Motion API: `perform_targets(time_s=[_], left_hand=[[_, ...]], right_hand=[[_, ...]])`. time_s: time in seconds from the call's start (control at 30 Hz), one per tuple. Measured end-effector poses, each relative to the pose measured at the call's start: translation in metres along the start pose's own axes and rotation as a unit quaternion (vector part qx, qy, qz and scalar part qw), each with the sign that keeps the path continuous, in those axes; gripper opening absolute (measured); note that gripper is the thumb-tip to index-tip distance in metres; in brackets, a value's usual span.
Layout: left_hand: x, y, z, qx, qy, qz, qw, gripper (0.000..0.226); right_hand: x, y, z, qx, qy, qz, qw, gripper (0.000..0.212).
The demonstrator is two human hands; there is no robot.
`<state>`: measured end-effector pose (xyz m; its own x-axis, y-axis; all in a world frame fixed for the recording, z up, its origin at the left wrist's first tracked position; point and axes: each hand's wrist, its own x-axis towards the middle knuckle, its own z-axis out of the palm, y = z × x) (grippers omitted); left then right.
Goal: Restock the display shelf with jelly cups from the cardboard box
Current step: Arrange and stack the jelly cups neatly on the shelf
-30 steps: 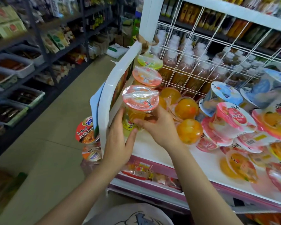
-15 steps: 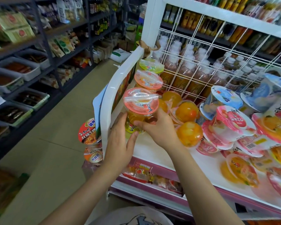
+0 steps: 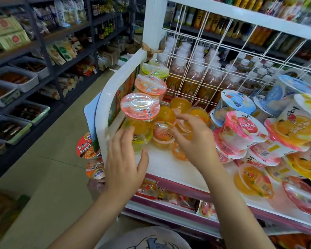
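While the orange jelly cup (image 3: 139, 121) stands upright at the left end of the white display shelf (image 3: 166, 166), just beside the curved white side rail (image 3: 113, 90), both hands hover close to it without gripping. At its 7 o'clock, the left hand (image 3: 124, 164) has fingers (image 3: 123, 139) spread wide, tips just at the cup's base. At its 3 o'clock, the right hand (image 3: 192, 141) shows loosely curled fingers over small orange jellies (image 3: 162, 134), holding nothing plainly. More pink-lidded cups (image 3: 150, 84) line up toward 12 o'clock. Larger fruit cups (image 3: 244, 130) pile at 3 o'clock.
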<state>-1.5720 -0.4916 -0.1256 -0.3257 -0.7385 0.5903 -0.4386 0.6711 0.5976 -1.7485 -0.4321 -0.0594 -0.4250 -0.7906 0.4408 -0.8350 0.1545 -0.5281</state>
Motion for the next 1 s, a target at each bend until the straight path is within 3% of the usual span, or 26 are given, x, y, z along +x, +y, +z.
perform_targets(time_s=[0.07, 0.13, 0.2, 0.27, 0.4, 0.57, 0.63, 0.73, 0.8, 0.9, 1.0], left_hand=[[-0.002, 0.013, 0.002, -0.023, -0.007, 0.049, 0.999, 0.047], [-0.001, 0.024, 0.007, -0.057, -0.06, 0.076, 0.994, 0.038], [0.002, 0.032, 0.014, -0.077, -0.132, 0.067, 0.986, 0.034], [0.004, 0.035, 0.022, -0.087, -0.194, 0.034, 0.976, 0.036], [0.006, 0.034, 0.035, -0.108, -0.263, -0.012, 0.959, 0.04], [0.007, 0.037, 0.043, -0.135, -0.267, -0.024, 0.954, 0.035], [0.007, 0.039, 0.045, -0.144, -0.264, -0.022, 0.953, 0.033], [0.005, 0.043, 0.045, -0.211, -0.269, -0.068, 0.937, 0.027], [0.002, 0.052, 0.045, -0.299, -0.31, -0.124, 0.894, 0.03], [-0.004, 0.071, 0.047, -0.416, -0.392, -0.18, 0.8, 0.039], [-0.008, 0.088, 0.055, -0.452, -0.398, -0.222, 0.766, 0.043]], right_hand=[[-0.007, 0.019, -0.013, -0.086, 0.004, -0.005, 0.996, 0.038], [-0.016, 0.031, -0.016, -0.157, -0.073, 0.022, 0.985, 0.049], [-0.027, 0.037, -0.015, -0.221, -0.143, 0.033, 0.964, 0.061], [-0.034, 0.041, -0.016, -0.254, -0.148, 0.027, 0.956, 0.066], [-0.032, 0.044, -0.027, -0.224, -0.142, 0.041, 0.963, 0.072], [-0.038, 0.039, -0.034, -0.178, -0.151, 0.039, 0.972, 0.078], [-0.053, 0.04, -0.038, -0.15, -0.117, 0.016, 0.982, 0.074], [-0.084, 0.045, -0.052, -0.045, -0.055, 0.033, 0.997, 0.068], [-0.101, 0.048, -0.065, 0.11, -0.039, 0.112, 0.987, 0.061], [-0.119, 0.057, -0.073, 0.345, -0.024, 0.206, 0.915, 0.05], [-0.129, 0.062, -0.07, 0.505, -0.021, 0.246, 0.827, 0.048]])
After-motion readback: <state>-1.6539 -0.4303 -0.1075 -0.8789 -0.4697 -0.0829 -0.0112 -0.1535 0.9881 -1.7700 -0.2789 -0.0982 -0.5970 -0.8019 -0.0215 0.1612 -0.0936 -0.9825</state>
